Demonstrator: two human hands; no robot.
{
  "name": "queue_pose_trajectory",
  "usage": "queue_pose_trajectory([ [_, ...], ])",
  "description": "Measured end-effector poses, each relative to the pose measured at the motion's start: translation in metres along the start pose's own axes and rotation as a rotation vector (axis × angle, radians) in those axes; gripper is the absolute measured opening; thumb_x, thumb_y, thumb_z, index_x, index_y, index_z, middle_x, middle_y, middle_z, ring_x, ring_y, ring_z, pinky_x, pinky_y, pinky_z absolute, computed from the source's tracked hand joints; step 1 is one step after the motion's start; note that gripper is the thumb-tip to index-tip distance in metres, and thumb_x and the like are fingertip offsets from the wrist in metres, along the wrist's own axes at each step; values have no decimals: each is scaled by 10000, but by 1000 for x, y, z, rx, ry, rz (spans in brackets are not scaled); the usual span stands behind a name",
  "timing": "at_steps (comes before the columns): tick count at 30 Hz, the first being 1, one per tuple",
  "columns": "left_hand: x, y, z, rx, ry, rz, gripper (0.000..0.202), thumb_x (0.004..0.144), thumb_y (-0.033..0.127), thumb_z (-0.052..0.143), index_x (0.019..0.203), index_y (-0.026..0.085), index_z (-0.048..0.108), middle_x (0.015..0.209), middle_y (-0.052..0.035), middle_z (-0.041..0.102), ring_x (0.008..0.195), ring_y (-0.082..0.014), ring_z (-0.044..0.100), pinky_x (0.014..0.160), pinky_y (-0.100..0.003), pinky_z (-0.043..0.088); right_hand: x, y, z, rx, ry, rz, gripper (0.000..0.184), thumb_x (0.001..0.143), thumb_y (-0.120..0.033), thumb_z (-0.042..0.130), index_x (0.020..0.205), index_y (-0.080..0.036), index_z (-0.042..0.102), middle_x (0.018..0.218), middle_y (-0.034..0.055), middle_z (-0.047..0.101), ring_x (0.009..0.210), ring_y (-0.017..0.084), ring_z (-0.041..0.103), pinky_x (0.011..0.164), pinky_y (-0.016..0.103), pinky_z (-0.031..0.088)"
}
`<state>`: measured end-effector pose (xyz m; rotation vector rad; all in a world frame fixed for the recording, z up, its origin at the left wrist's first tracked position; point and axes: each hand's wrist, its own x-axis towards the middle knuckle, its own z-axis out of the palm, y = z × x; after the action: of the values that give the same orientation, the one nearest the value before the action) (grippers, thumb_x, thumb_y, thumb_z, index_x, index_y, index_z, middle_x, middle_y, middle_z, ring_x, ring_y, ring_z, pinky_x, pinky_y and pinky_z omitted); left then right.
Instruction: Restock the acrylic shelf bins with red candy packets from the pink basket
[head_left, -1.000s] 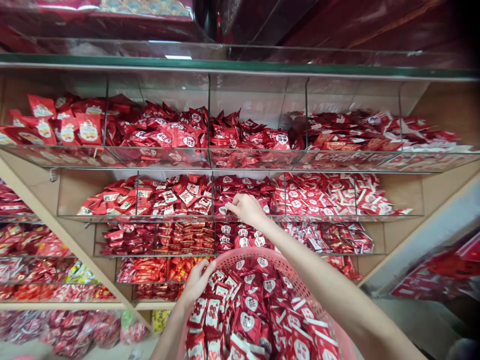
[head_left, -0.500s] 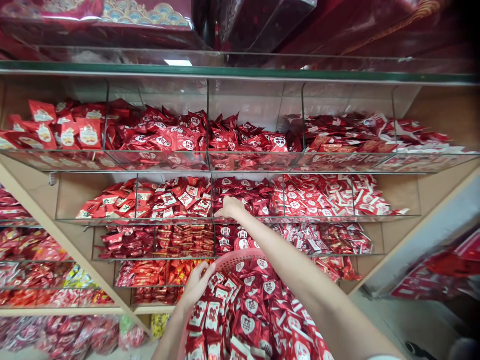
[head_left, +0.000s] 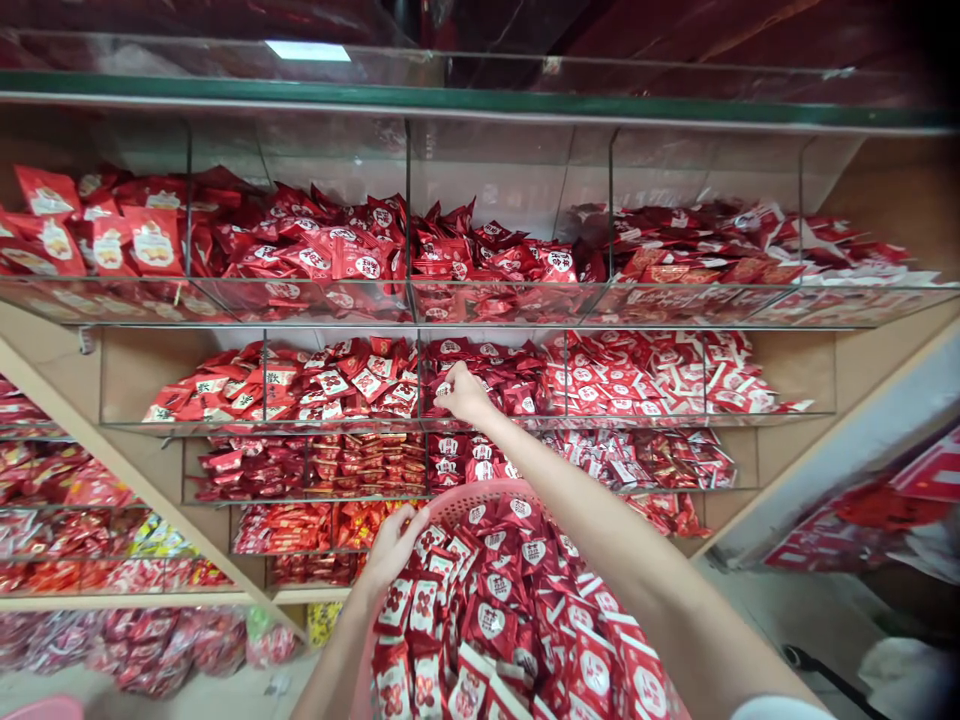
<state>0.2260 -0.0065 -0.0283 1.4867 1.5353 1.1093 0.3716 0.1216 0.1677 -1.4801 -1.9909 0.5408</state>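
My left hand (head_left: 391, 545) grips the rim of a pink plastic basket (head_left: 469, 492) with small holes in its wall. Inside lie many small wrapped packets: dark red ones with white round labels (head_left: 491, 620) in the middle and red-and-white ones (head_left: 424, 605) at the left. My right arm reaches over the basket to a glass-fronted shelf. There my right hand (head_left: 465, 397) is in the compartment of dark red packets (head_left: 521, 395), with its fingers bent together in a pinch. A white label shows right at the fingertips; whether that packet is held I cannot tell.
Glass dividers split the shelves; a glass front lip (head_left: 660, 420) runs below my right hand. Larger red packets (head_left: 154, 240) fill the shelf above. Bagged goods (head_left: 150, 640) lie on the floor at the left. A slanted wooden panel (head_left: 150, 500) stands beside lower shelves.
My right hand has lifted slightly inside the compartment, and its fingers have drawn together. The shelves sit higher in view. My left hand keeps its grip on the basket.
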Motion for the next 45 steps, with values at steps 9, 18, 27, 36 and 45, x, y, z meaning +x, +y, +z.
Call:
queue_pose_trajectory([
  [9, -1, 3, -2, 0, -19, -5, 414, 796, 566, 436, 627, 194, 369, 616, 45, 374, 597, -114, 360, 581, -210, 307, -89, 33, -48, 613, -75, -261, 326, 696, -297, 641, 911, -193, 419, 900, 9, 556, 768, 118, 557, 701, 265, 456],
  [18, -1, 0, -1, -12, -42, -14, 396, 800, 550, 441, 638, 192, 396, 621, 43, 392, 594, -111, 382, 571, -207, 320, -196, 140, 34, 758, -612, 102, 364, 611, -342, 740, 811, -189, 477, 769, -24, 488, 689, 105, 492, 606, 233, 441],
  [27, -2, 1, 0, -33, -12, 0, 381, 808, 514, 457, 627, 189, 376, 609, 50, 354, 583, -102, 346, 557, -206, 303, -205, 162, 64, 708, -714, 299, 434, 540, -397, 754, 798, -168, 492, 742, -44, 466, 543, 75, 513, 504, 233, 456],
  [36, -2, 5, -1, -11, -16, -3, 386, 797, 521, 458, 616, 186, 395, 604, 49, 369, 585, -105, 356, 551, -210, 306, -209, 154, 68, 373, -543, 308, 208, 750, -269, 577, 786, -201, 384, 604, -62, 488, 521, 123, 568, 483, 226, 432],
  [45, -2, 3, 0, -15, -20, -8, 391, 801, 530, 452, 622, 188, 395, 599, 56, 366, 577, -106, 356, 564, -210, 299, -220, 107, 51, -216, -641, -152, 210, 747, -224, 583, 943, -170, 533, 995, 88, 582, 872, 230, 587, 714, 296, 448],
])
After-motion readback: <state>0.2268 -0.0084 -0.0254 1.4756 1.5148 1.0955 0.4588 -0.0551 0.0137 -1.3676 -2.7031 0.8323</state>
